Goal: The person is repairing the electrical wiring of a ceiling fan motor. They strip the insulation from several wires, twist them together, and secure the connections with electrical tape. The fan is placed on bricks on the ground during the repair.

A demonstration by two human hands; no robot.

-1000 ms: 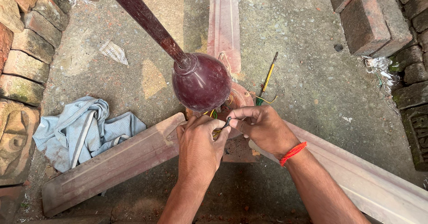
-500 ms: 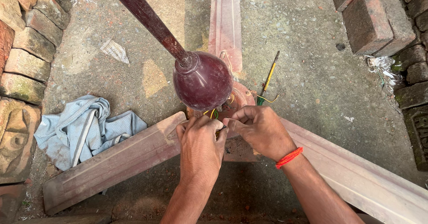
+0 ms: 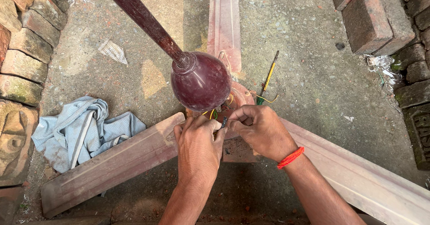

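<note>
left hand [image 3: 197,145]: fingers pinched on small dark part [image 3: 223,121] | right hand [image 3: 261,131]: fingers closed narrow on same part | part: near side of ceiling fan hub [image 3: 237,100], under maroon cup [image 3: 201,81] | screwdriver [image 3: 268,79] on floor, far right | blue cloth [image 3: 80,128] left

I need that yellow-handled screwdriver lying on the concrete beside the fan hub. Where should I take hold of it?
Grip the screwdriver by its yellow handle, coming from the right side with the right hand. It lies flat on the concrete floor, with open floor on its right; the fan hub and wires crowd its lower end on the left.
</note>
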